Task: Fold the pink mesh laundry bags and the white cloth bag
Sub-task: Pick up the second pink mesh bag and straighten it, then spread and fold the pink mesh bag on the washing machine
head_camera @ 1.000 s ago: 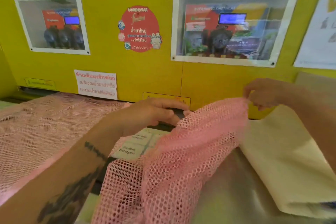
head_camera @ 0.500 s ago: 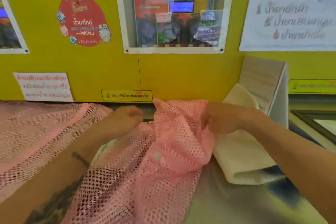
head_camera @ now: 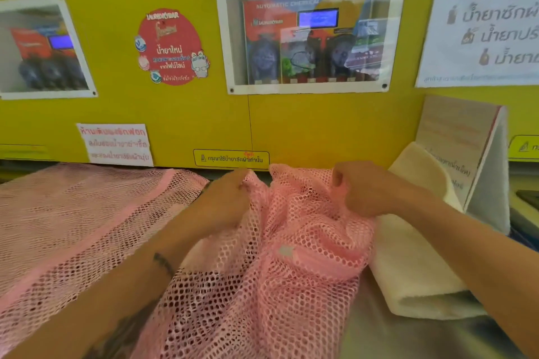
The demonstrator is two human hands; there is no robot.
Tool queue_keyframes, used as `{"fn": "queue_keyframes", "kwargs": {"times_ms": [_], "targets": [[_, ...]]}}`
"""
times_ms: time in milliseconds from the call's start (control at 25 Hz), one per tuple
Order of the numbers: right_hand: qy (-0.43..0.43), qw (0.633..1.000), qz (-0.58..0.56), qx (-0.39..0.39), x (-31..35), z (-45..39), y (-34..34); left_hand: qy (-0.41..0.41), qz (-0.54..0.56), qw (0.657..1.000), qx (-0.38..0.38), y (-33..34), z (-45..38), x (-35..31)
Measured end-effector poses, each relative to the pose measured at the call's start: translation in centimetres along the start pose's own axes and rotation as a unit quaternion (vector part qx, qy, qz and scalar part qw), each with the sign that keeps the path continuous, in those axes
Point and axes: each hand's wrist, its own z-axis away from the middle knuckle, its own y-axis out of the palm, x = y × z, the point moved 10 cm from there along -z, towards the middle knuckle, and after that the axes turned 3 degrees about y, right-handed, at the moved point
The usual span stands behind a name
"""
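Note:
A pink mesh laundry bag [head_camera: 262, 285] lies bunched on the metal counter in the middle of the view. My left hand [head_camera: 224, 204] pinches its far edge on the left. My right hand [head_camera: 358, 189] is closed in a fist on the same far edge, a little to the right. A second pink mesh bag [head_camera: 73, 213] lies spread flat on the left. The white cloth bag [head_camera: 408, 256] lies folded on the right, partly under my right forearm and touching the bunched mesh.
A yellow wall [head_camera: 320, 125] with stickers and two windowed panels stands right behind the counter. A standing sign card [head_camera: 458, 137] leans at the right, behind the white bag. Bare metal counter [head_camera: 379, 338] shows at the lower right.
The right hand came down from a raised hold and moved left toward the left hand, so the mesh bag's far edge is gathered near the wall. The view also shifted.

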Motion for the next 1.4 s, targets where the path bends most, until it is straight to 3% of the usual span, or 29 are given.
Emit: {"fn": "queue_keyframes", "kwargs": {"times_ms": [240, 480, 640, 720, 800, 840, 920, 1000, 1080, 1240, 1280, 1400], "targets": [[-0.098, 0.994, 0.022, -0.033, 6.9, -1.4, -5.4, -0.005, 0.199, 0.969, -0.147, -15.8, 0.0, 1.1], [-0.119, 0.973, -0.120, -0.155, 17.0, -2.8, -8.5, -0.034, 0.290, 0.934, -0.205, -28.8, 0.6, 8.3], [-0.071, 0.943, -0.298, -0.127, 22.3, -6.1, -7.0, -0.019, 0.309, 0.919, -0.242, -36.5, 1.5, 15.4], [-0.031, 0.915, -0.383, -0.121, 24.6, -7.9, -5.4, -0.033, 0.315, 0.900, -0.300, -41.6, 1.1, 20.3], [0.002, 0.916, -0.387, -0.107, 27.0, -9.6, -2.1, -0.057, 0.212, 0.916, -0.337, -45.8, 0.5, 25.8], [0.009, 0.944, -0.313, -0.106, 28.1, -10.1, -0.1, -0.069, 0.130, 0.935, -0.324, -46.6, -0.2, 28.4], [0.005, 0.996, -0.059, -0.061, 29.8, -10.8, 4.9, -0.098, -0.009, 0.964, -0.248, -45.4, -1.5, 34.0], [0.016, 0.992, 0.121, -0.004, 30.8, -10.4, 8.7, -0.140, -0.166, 0.966, -0.143, -42.7, -2.3, 39.6], [-0.018, 0.989, 0.143, 0.012, 32.8, -9.2, 9.4, -0.130, -0.241, 0.957, -0.100, -40.5, -2.6, 41.6], [-0.117, 0.983, 0.121, -0.073, 39.1, -5.2, 7.6, 0.029, -0.212, 0.975, -0.059, -34.4, -1.1, 37.0], [-0.148, 0.979, 0.127, -0.056, 40.7, -4.3, 8.2, 0.047, -0.202, 0.978, -0.021, -32.7, -0.1, 36.1], [-0.142, 0.973, 0.133, 0.126, 42.0, -3.0, 13.1, 0.015, -0.207, 0.958, 0.199, -26.1, 3.3, 35.8]]}}
